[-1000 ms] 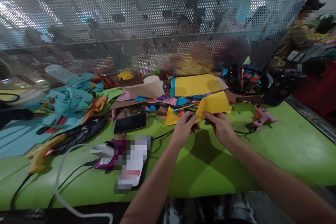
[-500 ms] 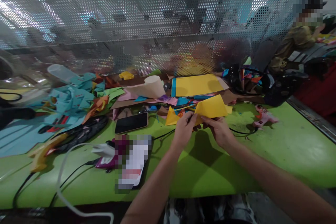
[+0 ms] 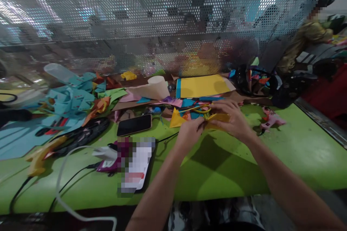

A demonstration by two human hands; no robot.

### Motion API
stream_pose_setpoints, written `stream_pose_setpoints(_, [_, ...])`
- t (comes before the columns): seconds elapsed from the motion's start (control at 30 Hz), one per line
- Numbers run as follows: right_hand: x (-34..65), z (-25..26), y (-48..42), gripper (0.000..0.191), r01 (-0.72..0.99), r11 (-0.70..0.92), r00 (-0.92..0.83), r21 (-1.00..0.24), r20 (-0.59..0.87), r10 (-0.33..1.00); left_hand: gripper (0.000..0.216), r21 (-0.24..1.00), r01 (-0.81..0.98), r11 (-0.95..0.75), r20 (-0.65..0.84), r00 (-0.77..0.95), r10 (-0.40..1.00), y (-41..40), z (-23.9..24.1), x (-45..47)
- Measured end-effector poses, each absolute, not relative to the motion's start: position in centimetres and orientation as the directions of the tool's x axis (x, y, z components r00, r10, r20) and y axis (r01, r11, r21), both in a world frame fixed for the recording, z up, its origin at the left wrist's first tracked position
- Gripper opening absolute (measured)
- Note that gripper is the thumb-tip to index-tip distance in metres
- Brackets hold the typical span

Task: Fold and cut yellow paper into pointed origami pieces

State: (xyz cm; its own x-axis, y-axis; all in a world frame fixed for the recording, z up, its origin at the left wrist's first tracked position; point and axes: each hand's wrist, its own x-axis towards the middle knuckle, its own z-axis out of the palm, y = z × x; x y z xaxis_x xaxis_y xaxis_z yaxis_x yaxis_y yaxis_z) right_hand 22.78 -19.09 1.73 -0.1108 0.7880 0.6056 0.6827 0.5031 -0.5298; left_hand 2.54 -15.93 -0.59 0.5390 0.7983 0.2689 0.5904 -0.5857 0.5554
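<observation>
Between my two hands is a piece of yellow paper (image 3: 221,118), partly covered by my fingers. My left hand (image 3: 189,131) pinches its near left edge between thumb and fingers. My right hand (image 3: 230,117) has its thumb beneath the sheet and its fingers bent over the top, gripping the right side. Just left of the hands, a folded yellow paper piece (image 3: 175,118) stands on the green table (image 3: 306,151). Colourful paper scraps (image 3: 193,104) lie right behind the fingers.
A dark phone (image 3: 135,125) and a lit phone (image 3: 139,166) lie to the left, beside a purple glue gun (image 3: 107,166) and a yellow one (image 3: 40,160) with cords. Blue scraps (image 3: 70,97) pile up farther left. Yellow sheets (image 3: 203,86) lie behind. A person (image 3: 311,32) sits far right.
The yellow paper was held up as a flat, broad panel; now it is lower and tilted, showing less surface. My right hand has moved up and over it.
</observation>
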Motion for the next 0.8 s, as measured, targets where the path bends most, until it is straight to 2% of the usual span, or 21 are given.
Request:
stream_pose_setpoints(0.07, [22.2, 1.4, -19.2, 0.025, 0.704, 0.487, -0.157, -0.517, 0.555, 0.817, 0.022, 0.517, 0.586, -0.624, 0.263, 0.586, 0.767, -16.1, -0.4, 2.6])
stream_pose_setpoints(0.17, [21.9, 0.7, -19.1, 0.005, 0.691, 0.438, -0.129, -0.575, 0.498, 0.857, 0.022, 0.505, 0.575, -0.644, 0.256, 0.613, 0.747, -16.2, -0.3, 2.7])
stream_pose_setpoints(0.43, [22.3, 0.5, -18.8, 0.009, 0.557, 0.331, -0.014, -0.762, 0.389, 0.921, 0.022, 0.55, 0.556, -0.623, 0.246, 0.605, 0.757, -16.1, -0.1, 2.5])
stream_pose_setpoints(0.67, [23.2, 1.2, -18.9, 0.02, 0.5, 0.263, 0.118, -0.825, 0.366, 0.923, 0.024, 0.776, 0.406, -0.483, 0.199, 0.569, 0.798, -15.3, 0.5, 1.4])
stream_pose_setpoints(0.8, [23.3, 1.6, -19.0, 0.025, 0.483, 0.246, 0.15, -0.84, 0.357, 0.922, 0.022, 0.861, 0.323, -0.392, 0.16, 0.559, 0.813, -14.9, 0.6, 0.8])
